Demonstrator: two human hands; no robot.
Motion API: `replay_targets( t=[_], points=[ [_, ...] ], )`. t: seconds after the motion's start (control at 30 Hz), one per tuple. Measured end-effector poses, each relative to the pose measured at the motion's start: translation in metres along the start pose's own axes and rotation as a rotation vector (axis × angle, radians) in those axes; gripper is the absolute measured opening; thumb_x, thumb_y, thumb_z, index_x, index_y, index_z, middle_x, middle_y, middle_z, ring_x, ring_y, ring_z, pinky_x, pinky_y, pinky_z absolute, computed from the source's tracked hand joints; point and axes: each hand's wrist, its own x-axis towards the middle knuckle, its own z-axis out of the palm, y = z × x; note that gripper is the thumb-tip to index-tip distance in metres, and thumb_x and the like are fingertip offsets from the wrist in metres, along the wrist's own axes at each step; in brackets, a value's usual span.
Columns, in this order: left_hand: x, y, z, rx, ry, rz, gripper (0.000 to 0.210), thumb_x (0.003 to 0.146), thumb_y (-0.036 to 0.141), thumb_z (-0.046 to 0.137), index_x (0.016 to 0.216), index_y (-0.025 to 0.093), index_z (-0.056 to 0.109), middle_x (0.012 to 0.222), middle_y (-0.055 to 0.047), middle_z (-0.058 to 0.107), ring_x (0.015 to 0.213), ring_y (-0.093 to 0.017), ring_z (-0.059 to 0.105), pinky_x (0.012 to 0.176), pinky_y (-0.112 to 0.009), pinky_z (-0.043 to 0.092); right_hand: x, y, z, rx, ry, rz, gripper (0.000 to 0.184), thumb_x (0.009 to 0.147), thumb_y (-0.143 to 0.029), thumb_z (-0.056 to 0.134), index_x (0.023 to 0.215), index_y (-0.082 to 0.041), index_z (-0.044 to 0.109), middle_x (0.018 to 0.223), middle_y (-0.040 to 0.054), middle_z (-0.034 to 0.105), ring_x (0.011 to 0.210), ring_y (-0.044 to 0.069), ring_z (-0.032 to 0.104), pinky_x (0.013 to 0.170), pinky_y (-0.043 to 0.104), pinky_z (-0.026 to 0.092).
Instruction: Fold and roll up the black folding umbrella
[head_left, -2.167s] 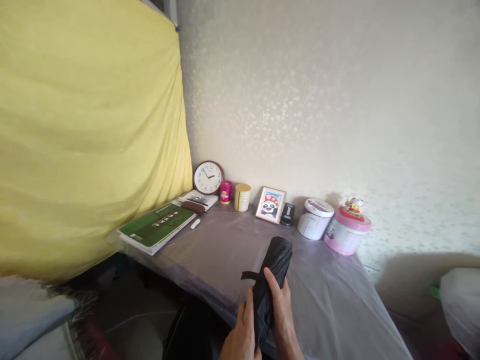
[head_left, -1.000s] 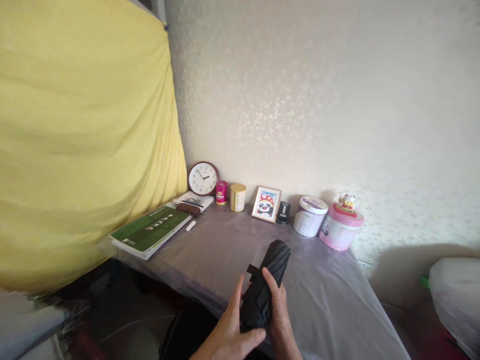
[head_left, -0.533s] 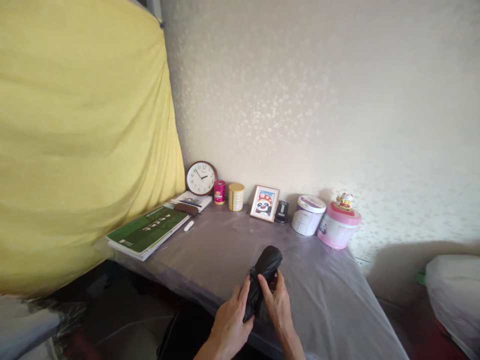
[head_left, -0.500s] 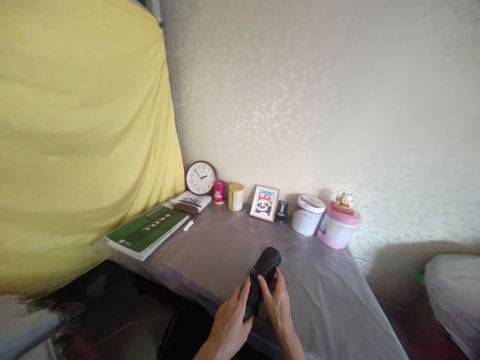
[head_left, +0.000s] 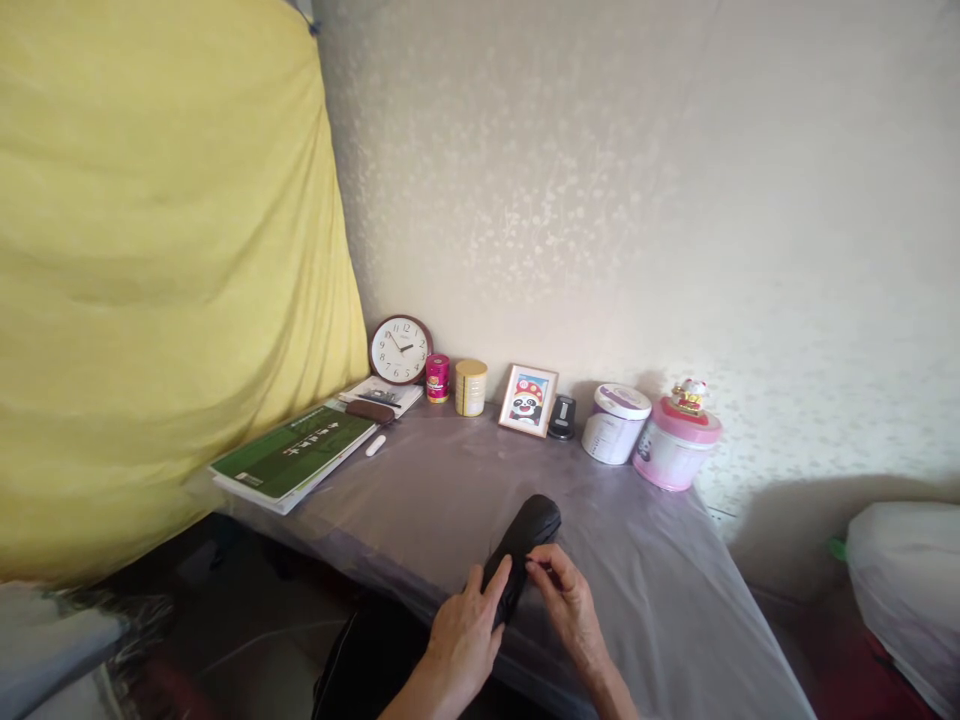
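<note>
A long black soft case-like bundle (head_left: 534,525) lies slantwise over the front part of the table, its rounded far end pointing away from me. Whether it is a pouch or a folded umbrella, I cannot tell. My left hand (head_left: 466,628) is wrapped round its near half, index finger along the top and thumb on the side. At the bundle's right edge, my right hand (head_left: 566,600) has thumb and index finger pinched together. What sits between those fingertips is too small to make out.
Along the wall stand a round clock (head_left: 401,349), a pink can (head_left: 437,378), a yellow-lidded can (head_left: 471,388), a panda picture frame (head_left: 528,400), a black stand-like object (head_left: 562,417) and two tubs (head_left: 616,425). A green book (head_left: 296,455), brown case (head_left: 370,411) and white oblong piece (head_left: 376,445) lie left.
My right hand has gone from resting its fingers on the bundle to a pinch at its right edge. The bundle's surface looks smoother. My left hand keeps its hold.
</note>
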Motion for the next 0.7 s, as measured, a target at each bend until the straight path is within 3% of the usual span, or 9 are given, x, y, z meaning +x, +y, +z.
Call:
replay_targets(
  t=[0.33, 0.57, 0.7],
  points=[
    [-0.003, 0.005, -0.001, 0.111, -0.005, 0.000, 0.068, 0.080, 0.014, 0.051, 0.137, 0.035, 0.021, 0.132, -0.013, 0.044, 0.086, -0.022, 0.064, 0.076, -0.035, 0.052, 0.022, -0.011, 0.001, 0.198, -0.170, 0.166, 0.016, 0.081, -0.034, 0.053, 0.076, -0.019, 0.057, 0.069, -0.0020, 0.054, 0.063, 0.012, 0.052, 0.061, 0.022, 0.043],
    [-0.006, 0.002, 0.007, 0.086, 0.026, -0.014, 0.068, 0.079, 0.015, 0.053, 0.138, 0.029, 0.022, 0.134, -0.013, 0.044, 0.093, -0.024, 0.062, 0.079, -0.037, 0.051, 0.044, -0.015, 0.014, -0.262, -0.190, 0.070, 0.007, 0.071, -0.014, 0.054, 0.071, -0.019, 0.060, 0.072, 0.0007, 0.056, 0.065, 0.013, 0.054, 0.065, 0.024, 0.044],
    [-0.007, -0.002, 0.006, 0.016, 0.000, -0.022, 0.071, 0.077, 0.016, 0.053, 0.139, 0.023, 0.019, 0.137, -0.014, 0.041, 0.096, -0.024, 0.061, 0.082, -0.037, 0.050, 0.049, -0.014, 0.022, -0.328, -0.156, 0.050, 0.008, 0.067, -0.013, 0.054, 0.072, -0.019, 0.058, 0.073, 0.0013, 0.057, 0.068, 0.014, 0.056, 0.067, 0.026, 0.046]
  ],
)
